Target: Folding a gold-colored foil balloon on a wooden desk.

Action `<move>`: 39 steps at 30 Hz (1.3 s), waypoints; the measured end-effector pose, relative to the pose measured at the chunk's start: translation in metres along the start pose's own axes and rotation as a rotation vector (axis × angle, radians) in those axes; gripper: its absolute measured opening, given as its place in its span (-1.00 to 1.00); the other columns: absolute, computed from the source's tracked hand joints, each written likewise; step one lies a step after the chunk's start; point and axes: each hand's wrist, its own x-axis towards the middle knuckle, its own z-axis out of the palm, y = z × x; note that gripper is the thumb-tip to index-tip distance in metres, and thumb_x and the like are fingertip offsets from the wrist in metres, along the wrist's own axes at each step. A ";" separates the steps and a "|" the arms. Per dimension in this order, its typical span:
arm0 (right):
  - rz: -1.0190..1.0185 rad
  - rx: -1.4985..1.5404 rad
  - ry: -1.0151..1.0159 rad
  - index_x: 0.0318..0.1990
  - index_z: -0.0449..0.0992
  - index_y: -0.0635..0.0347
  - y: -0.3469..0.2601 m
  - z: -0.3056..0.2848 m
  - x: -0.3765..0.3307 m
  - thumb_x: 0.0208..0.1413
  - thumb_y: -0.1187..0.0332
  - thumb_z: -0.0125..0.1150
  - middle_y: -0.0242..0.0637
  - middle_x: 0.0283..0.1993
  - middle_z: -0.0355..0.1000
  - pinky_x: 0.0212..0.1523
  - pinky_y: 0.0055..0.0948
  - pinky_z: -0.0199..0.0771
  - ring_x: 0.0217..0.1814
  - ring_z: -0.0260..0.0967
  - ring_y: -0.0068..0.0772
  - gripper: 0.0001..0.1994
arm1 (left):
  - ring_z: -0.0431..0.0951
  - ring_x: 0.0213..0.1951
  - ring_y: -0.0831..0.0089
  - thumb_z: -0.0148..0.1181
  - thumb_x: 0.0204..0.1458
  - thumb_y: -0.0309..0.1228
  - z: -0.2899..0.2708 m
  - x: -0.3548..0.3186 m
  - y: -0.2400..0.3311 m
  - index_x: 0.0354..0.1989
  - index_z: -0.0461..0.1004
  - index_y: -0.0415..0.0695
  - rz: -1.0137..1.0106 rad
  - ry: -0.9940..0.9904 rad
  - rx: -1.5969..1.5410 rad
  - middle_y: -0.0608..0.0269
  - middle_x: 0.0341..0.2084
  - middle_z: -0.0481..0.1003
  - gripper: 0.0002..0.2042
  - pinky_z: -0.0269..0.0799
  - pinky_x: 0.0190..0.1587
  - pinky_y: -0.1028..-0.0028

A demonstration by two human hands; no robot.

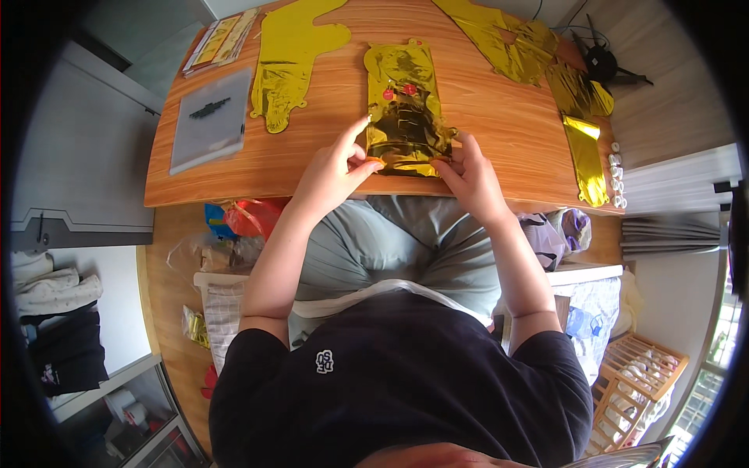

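A flat gold foil balloon (402, 78), folded into a long rectangle, lies on the wooden table (499, 140) in front of me. Two small red round pieces (409, 90) show on its shiny, creased surface. My left hand (337, 168) grips its near left corner, thumb at the near edge and index finger stretched along the side. At the near right corner my right hand (474, 178) pinches the foil in the same manner. The undersides of the fingers are partly hidden.
Another flat gold foil balloon (289, 62) lies at the far left, beside a clear plastic folder (207, 129) and a stack of printed papers (222, 40). More gold foil (519, 47) spreads along the right, with a folded piece (585, 160) and small white rolls (616, 175) by the edge.
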 end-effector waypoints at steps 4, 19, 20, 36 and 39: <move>0.076 -0.008 0.013 0.35 0.19 0.34 -0.013 0.001 0.006 0.28 0.51 0.29 -0.22 -0.25 0.58 -0.20 -0.54 0.53 -0.25 0.54 -0.55 -0.44 | 0.55 -0.37 0.55 0.42 0.15 -0.46 0.008 -0.003 -0.007 0.58 0.00 -0.09 0.031 0.069 -0.016 0.23 -0.36 0.56 -0.13 0.50 -0.22 0.50; 0.154 -0.037 0.019 0.46 0.19 0.16 -0.017 0.003 0.015 0.21 0.54 0.31 -0.16 -0.16 0.62 -0.13 -0.50 0.56 -0.19 0.57 -0.50 -0.33 | 0.58 0.00 0.20 0.27 0.19 -0.36 0.043 -0.037 -0.004 0.38 0.34 -0.11 0.393 0.426 0.620 0.12 0.05 0.48 -0.44 0.50 0.08 0.14; 0.152 -0.021 0.023 0.46 0.19 0.15 -0.016 0.004 0.015 0.21 0.55 0.31 -0.17 -0.16 0.62 -0.14 -0.50 0.55 -0.19 0.57 -0.50 -0.32 | 0.53 0.10 0.23 0.27 0.19 -0.34 0.047 -0.045 -0.002 0.34 0.40 -0.10 0.413 0.353 0.634 0.14 0.10 0.48 -0.48 0.42 0.20 0.12; 0.165 0.059 0.151 0.43 0.23 0.21 -0.020 0.006 -0.004 0.22 0.54 0.33 -0.15 -0.03 0.58 -0.11 -0.50 0.57 -0.17 0.60 -0.46 -0.36 | 0.41 0.31 0.23 0.34 0.11 -0.12 0.061 -0.059 -0.016 0.35 0.42 -0.06 0.409 0.221 0.718 0.19 0.24 0.44 -0.38 0.26 0.36 0.08; -0.072 -0.046 0.306 0.39 0.27 0.23 -0.012 0.010 -0.019 0.18 0.56 0.37 -0.15 0.08 0.53 -0.10 -0.49 0.60 -0.15 0.61 -0.45 -0.36 | 0.40 0.28 0.21 0.35 0.09 -0.02 0.066 -0.057 -0.014 0.35 0.44 0.03 0.414 0.260 0.752 0.18 0.20 0.43 -0.35 0.27 0.33 0.05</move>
